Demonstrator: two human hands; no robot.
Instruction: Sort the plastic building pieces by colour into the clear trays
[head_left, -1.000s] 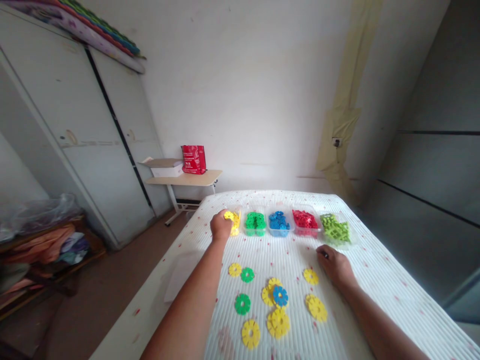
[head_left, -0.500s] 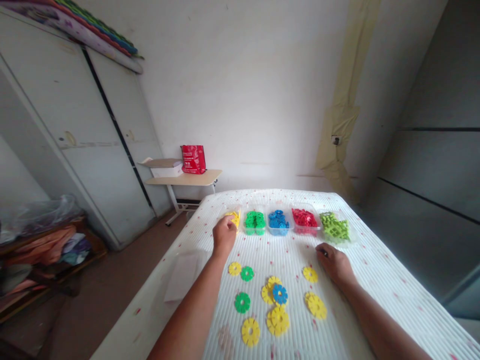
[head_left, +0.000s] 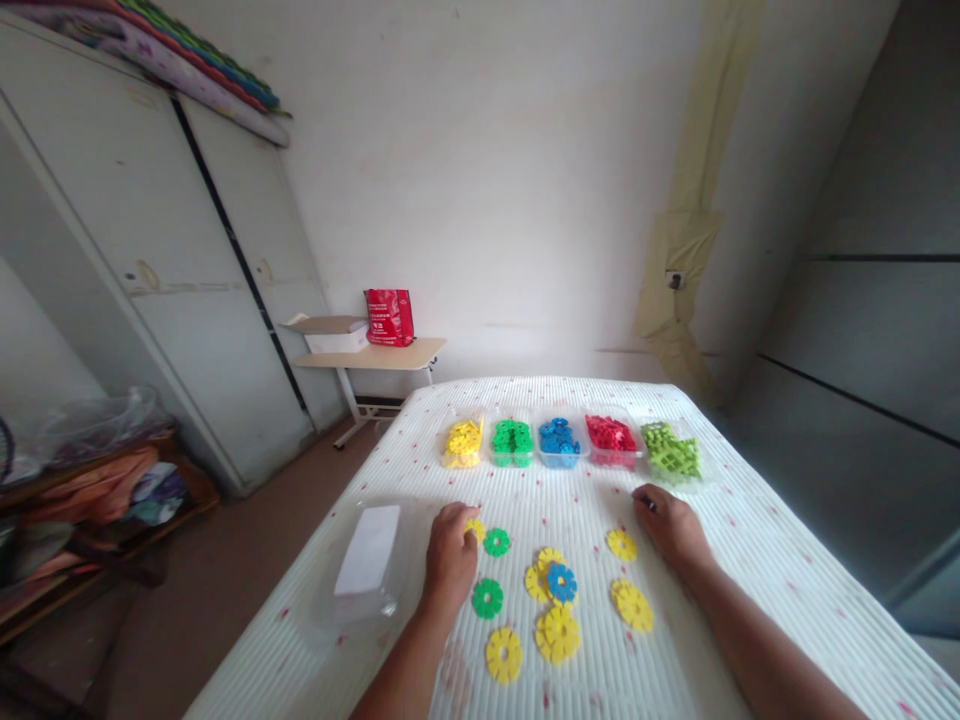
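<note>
My left hand (head_left: 450,548) lies knuckles up on the white ribbed cover (head_left: 750,560), fingers curled onto a yellow toothed disc (head_left: 474,527). My right hand (head_left: 671,528) rests further right with its fingers curled under, and a small dark spot shows at their tips. Between the hands lie loose discs: a green one (head_left: 496,542), another green one (head_left: 487,598), a blue one on yellow (head_left: 560,581) and several yellow ones (head_left: 622,545). Behind them stands a row of clear trays: yellow (head_left: 463,443), green (head_left: 511,443), blue (head_left: 559,441), red (head_left: 611,438), light green (head_left: 670,455).
A clear plastic lid or box (head_left: 367,562) lies left of my left hand, near the cover's left edge. Beyond are a small side table with a red bag (head_left: 388,316), a grey wardrobe (head_left: 187,300) and a cluttered low shelf (head_left: 90,480).
My left hand has drawn back from the yellow tray to the near loose discs and now covers a yellow one. The right hand has stayed put.
</note>
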